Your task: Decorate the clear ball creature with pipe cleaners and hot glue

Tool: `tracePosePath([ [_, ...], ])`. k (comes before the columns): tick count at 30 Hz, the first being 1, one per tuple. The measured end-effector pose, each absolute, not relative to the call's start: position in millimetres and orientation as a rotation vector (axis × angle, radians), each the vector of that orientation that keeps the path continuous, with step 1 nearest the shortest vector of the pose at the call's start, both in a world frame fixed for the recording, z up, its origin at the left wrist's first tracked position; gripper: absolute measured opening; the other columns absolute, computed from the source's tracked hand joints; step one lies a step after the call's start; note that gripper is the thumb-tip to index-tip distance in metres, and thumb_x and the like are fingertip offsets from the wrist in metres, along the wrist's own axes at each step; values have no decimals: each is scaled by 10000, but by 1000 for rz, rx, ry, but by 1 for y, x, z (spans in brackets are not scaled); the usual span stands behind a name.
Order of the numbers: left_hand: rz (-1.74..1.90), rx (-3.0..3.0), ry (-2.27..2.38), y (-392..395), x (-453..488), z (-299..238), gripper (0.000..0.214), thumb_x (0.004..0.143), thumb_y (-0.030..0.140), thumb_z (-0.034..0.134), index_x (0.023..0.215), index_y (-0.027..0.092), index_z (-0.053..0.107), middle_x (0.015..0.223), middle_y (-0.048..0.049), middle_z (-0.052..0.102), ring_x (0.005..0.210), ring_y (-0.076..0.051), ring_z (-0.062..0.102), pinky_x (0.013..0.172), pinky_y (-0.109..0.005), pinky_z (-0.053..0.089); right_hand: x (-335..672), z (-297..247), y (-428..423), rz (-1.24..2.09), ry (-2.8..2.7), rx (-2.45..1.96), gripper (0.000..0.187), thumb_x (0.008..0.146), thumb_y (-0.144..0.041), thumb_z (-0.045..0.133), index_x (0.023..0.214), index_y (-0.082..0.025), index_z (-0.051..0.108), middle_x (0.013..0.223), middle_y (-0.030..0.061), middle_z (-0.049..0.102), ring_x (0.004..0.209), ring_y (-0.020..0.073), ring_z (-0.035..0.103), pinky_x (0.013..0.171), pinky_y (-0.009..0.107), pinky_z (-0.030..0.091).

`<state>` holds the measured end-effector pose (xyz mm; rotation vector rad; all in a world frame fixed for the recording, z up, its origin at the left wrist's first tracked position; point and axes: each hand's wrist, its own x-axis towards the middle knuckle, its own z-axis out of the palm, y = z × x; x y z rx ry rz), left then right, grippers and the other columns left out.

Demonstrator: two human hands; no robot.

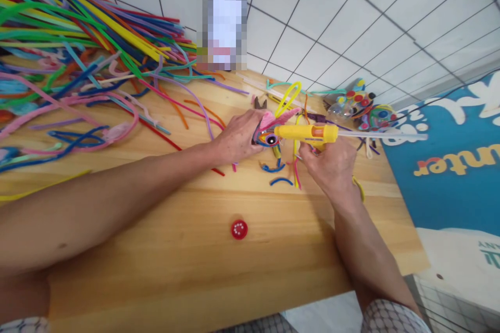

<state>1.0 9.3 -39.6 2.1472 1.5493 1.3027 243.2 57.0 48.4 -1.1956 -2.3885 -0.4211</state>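
Observation:
My right hand point(330, 161) is wrapped round a yellow hot glue gun point(307, 133), with a long clear glue stick point(390, 136) poking out of its back end. The gun's nozzle points left, at a small colourful craft figure point(269, 139). That figure has a black-and-white googly eye, pink fuzzy parts and a yellow pipe cleaner loop point(289, 100) above it. My left hand point(236, 138) grips the figure from its left side; the fingertips are partly hidden behind it. Short blue pipe cleaner pieces point(281, 181) lie on the table just below.
A large heap of coloured pipe cleaners point(97, 31) covers the table's left side. A red cap with white dots point(239, 229) lies in front. Decorated craft pieces point(355, 101) stand at the back right. A blurred-out phone-like screen point(226, 23) leans against the tiled wall.

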Motion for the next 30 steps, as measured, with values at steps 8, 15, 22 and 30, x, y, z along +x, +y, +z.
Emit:
tracePosePath([
  [8,1319,2156,1545,11,2,-42,661,861,325,817,1451,225,536,1423,-163,692,1299,-369,692,1082,-549,583,244,47,57,-452,-2396,-1220,282,855,-302,571,999,-174,777,823,122,765,756,295,691,700,387,504],
  [15,1315,2167,1540,12,2,-43,602,872,345,806,1401,219,548,1407,-164,695,1276,-366,691,1077,-546,576,243,47,56,-460,-2411,-1214,269,842,-292,567,969,-166,769,799,112,748,732,284,673,677,376,494],
  [22,1301,2149,1540,10,2,-40,554,891,344,786,1384,216,569,1396,-155,698,1280,-357,688,1081,-525,573,244,49,57,-401,-2410,-1226,283,846,-323,557,942,-165,771,812,135,749,721,294,676,678,399,497],
  [30,1322,2112,1523,10,3,-39,593,883,373,783,1417,244,561,1421,-158,689,1307,-378,678,1100,-561,558,244,48,56,-433,-2385,-1210,261,833,-323,558,895,-175,764,795,134,752,724,292,672,667,395,500],
])
